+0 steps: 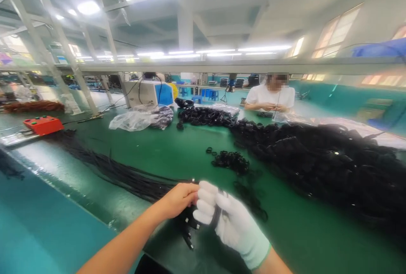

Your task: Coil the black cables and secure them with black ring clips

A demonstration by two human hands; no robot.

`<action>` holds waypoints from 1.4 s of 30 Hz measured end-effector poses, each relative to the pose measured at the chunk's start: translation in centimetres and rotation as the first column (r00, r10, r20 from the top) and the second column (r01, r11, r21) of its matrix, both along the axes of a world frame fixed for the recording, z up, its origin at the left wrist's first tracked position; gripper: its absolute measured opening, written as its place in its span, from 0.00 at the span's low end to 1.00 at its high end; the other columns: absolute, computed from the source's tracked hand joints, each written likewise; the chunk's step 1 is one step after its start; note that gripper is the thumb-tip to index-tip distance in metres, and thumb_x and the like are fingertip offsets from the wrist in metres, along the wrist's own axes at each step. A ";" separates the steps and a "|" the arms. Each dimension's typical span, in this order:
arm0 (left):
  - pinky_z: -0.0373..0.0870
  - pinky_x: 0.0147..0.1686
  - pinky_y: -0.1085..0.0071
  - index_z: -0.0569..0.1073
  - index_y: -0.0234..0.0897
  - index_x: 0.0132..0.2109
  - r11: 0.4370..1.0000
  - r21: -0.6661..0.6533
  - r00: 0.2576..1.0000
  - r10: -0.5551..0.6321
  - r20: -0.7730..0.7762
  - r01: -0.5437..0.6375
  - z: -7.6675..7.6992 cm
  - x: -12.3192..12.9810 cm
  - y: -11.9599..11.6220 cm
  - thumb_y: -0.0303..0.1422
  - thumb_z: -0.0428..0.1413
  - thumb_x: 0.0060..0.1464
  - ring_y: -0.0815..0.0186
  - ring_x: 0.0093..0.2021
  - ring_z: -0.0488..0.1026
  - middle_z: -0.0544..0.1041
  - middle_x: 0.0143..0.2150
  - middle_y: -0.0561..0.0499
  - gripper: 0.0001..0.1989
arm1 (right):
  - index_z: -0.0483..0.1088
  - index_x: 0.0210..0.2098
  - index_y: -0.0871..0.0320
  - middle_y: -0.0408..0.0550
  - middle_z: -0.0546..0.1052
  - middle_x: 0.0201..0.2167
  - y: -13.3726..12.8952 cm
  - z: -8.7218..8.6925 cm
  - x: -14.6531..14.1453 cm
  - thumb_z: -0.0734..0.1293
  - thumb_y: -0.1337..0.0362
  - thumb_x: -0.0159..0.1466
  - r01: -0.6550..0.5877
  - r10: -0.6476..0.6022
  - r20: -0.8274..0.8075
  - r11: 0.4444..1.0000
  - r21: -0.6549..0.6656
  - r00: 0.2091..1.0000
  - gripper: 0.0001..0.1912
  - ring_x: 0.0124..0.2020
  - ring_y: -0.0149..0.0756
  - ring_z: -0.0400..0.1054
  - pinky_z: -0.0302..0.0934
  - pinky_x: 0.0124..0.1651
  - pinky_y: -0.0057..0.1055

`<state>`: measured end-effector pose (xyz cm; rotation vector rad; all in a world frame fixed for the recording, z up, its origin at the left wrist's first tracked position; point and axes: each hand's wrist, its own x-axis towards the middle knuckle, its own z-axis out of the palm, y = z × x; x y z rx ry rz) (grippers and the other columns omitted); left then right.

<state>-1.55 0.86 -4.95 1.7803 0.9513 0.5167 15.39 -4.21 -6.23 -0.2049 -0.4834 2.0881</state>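
Observation:
My bare left hand [179, 198] is closed, its fingertips pressed against the fingers of my gloved right hand [226, 215]. The white glove is curled around a dark piece of black cable [216, 217] that shows between thumb and fingers. Both hands meet on this cable; the exact pinch point of the left is hidden behind the glove. Beneath and left of them runs a long bundle of black cables [127, 176] across the table. Several cable ends with shiny metal tips [189, 236] stick out below my hands.
A large heap of coiled black cables [317, 164] covers the right side of the green table [152, 143]. Small black rings [231, 162] lie mid-table. At the left sits a red button box [43, 125]; farther back are plastic bags [136, 118] and a machine [146, 92]. A person [269, 96] sits opposite.

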 end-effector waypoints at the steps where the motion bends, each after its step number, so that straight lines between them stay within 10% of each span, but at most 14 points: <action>1: 0.63 0.39 0.71 0.75 0.35 0.38 0.998 0.069 0.997 0.019 -0.075 -0.014 -0.1 0.1 0.2 0.34 0.48 0.57 0.63 0.39 0.70 0.76 0.36 0.51 0.12 | 0.67 0.43 0.61 0.48 0.73 0.35 0.4 0.2 0.6 0.69 0.65 0.57 0.081 -0.081 0.037 0.997 -0.002 0.996 0.14 0.35 0.33 0.67 0.62 0.42 0.37; 8: 0.58 0.31 0.70 0.72 0.41 0.38 0.831 0.556 0.734 0.372 -0.569 0.010 -0.3 2.3 -2.3 0.34 0.40 0.61 0.62 0.33 0.71 0.75 0.34 0.50 0.16 | 0.71 0.46 0.59 0.52 0.73 0.50 2.2 0.6 3.9 0.66 0.65 0.60 0.343 -0.337 0.152 0.939 -0.012 0.929 0.15 0.50 0.41 0.67 0.54 0.59 0.47; 13: 0.55 0.30 0.70 0.69 0.39 0.32 0.739 0.660 0.771 0.338 -0.539 0.137 0.1 3.9 -5.4 0.30 0.44 0.59 0.65 0.29 0.68 0.74 0.29 0.53 0.12 | 0.70 0.46 0.59 0.55 0.73 0.50 2.3 0.4 3.6 0.68 0.63 0.57 0.361 -0.363 0.245 0.931 0.055 0.899 0.17 0.50 0.45 0.68 0.53 0.58 0.50; 22: 0.56 0.32 0.69 0.68 0.37 0.30 0.451 0.765 0.824 0.104 -0.557 0.460 3.4 1.3 -2.0 0.35 0.56 0.53 0.66 0.31 0.67 0.72 0.29 0.54 0.07 | 0.71 0.38 0.64 0.50 0.75 0.30 0.9 -0.3 0.8 0.69 0.66 0.57 -0.035 -0.015 0.368 0.991 0.129 0.930 0.11 0.34 0.36 0.68 0.61 0.43 0.37; 30: 0.60 0.34 0.77 0.71 0.38 0.31 0.639 0.602 0.837 -0.128 -0.531 0.479 5.0 0.7 -0.2 0.30 0.61 0.48 0.72 0.32 0.66 0.72 0.33 0.58 0.04 | 0.67 0.39 0.64 0.44 0.65 0.28 0.0 -1.7 0.0 0.69 0.69 0.56 -0.255 0.237 0.216 0.965 0.060 0.947 0.12 0.27 0.27 0.58 0.57 0.38 0.33; 37: 0.59 0.41 0.70 0.73 0.38 0.31 0.464 0.744 0.847 -0.027 -0.531 0.482 5.3 0.6 -0.8 0.29 0.54 0.55 0.65 0.41 0.66 0.73 0.38 0.52 0.05 | 0.67 0.35 0.69 0.45 0.65 0.26 0.0 -1.2 -0.3 0.68 0.67 0.55 -0.363 0.358 0.187 0.932 -0.009 0.915 0.11 0.29 0.32 0.64 0.59 0.41 0.38; 42: 0.58 0.27 0.75 0.71 0.37 0.26 0.561 0.566 0.741 -0.134 -0.658 0.604 6.9 1.4 -1.0 0.30 0.55 0.54 0.70 0.30 0.67 0.72 0.29 0.54 0.09 | 0.67 0.37 0.69 0.50 0.71 0.27 -0.4 -2.2 0.1 0.67 0.62 0.54 -0.397 0.387 0.196 0.918 0.009 0.901 0.16 0.29 0.41 0.70 0.62 0.39 0.46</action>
